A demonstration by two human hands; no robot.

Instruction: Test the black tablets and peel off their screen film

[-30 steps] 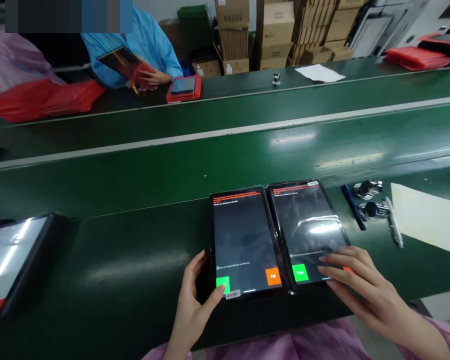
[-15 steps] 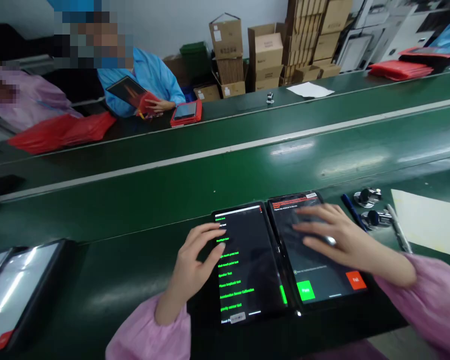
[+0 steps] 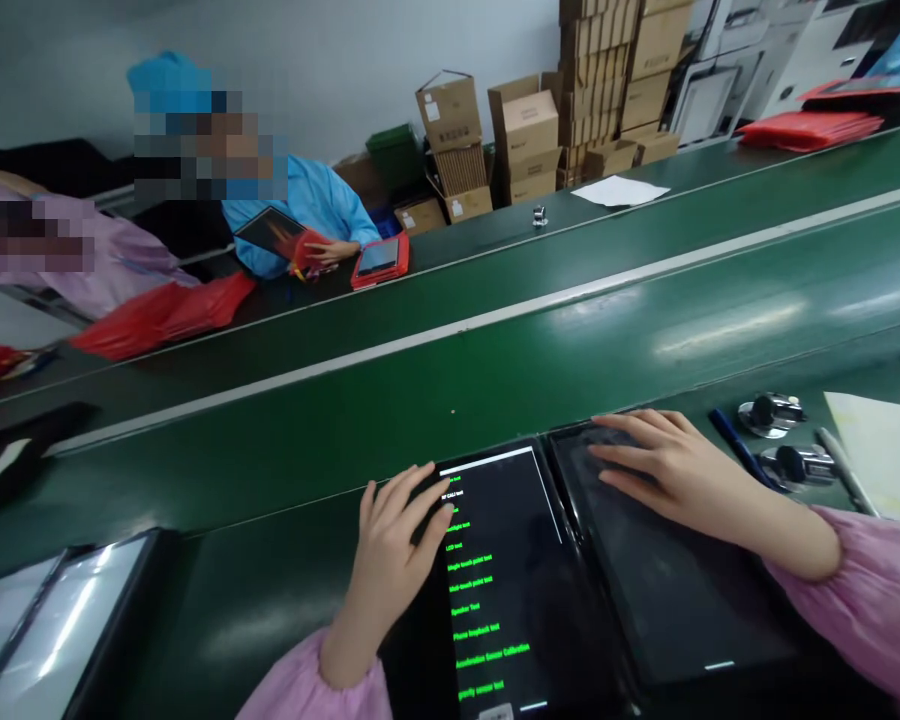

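Observation:
Two black tablets lie side by side on the green bench in front of me. The left tablet (image 3: 521, 580) shows a list of green text lines on a dark screen. My left hand (image 3: 394, 545) rests flat at its upper left corner, fingers spread, fingertips on the screen edge. The right tablet (image 3: 667, 590) has a dark, nearly blank screen. My right hand (image 3: 671, 465) lies flat across its top part, fingers apart. Neither hand grips anything.
A blue pen (image 3: 739, 450), two metal knobs (image 3: 772, 412), another pen and a white paper (image 3: 885, 445) lie to the right. Another tablet (image 3: 52, 620) sits at the lower left. Across the green conveyor (image 3: 495, 350) a person in blue handles a tablet by a red-cased one (image 3: 379, 260). Cardboard boxes stand behind.
My view tilted up. Both hands slid from the tablets' near edges to their tops. The left screen switched to a green text list; the right screen's Pass and Fail buttons vanished.

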